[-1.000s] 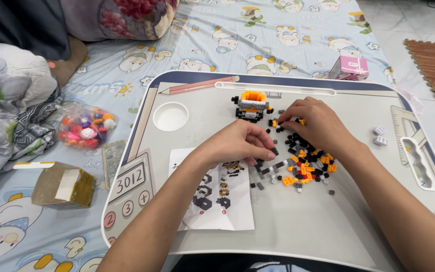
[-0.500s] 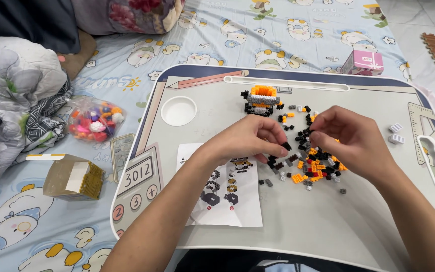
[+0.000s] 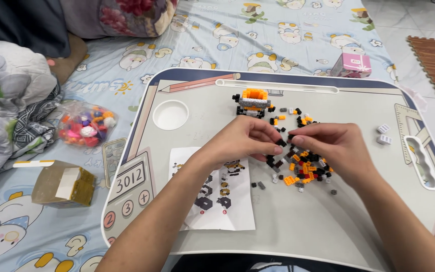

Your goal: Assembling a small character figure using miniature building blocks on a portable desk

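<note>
1. Two hands meet over the grey lap bench (image 3: 328,221): my left hand (image 3: 242,141) and right hand (image 3: 336,148) pinch one tiny black plastic brick (image 3: 281,143) between them.
2. Slipping fingers could drop it into the loose pile of black and orange bricks (image 3: 303,163) directly below, I judge.

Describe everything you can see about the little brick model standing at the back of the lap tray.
The small brick model is a blocky, half-built figure of tiny plastic bricks: orange on top, a grey band below, black bricks at the base and sides. It stands upright near the far edge of the lap tray, just in front of the tray's long slot. Neither hand touches it; the loose brick pile lies nearer the person, a few stray bricks beside the model.
</note>
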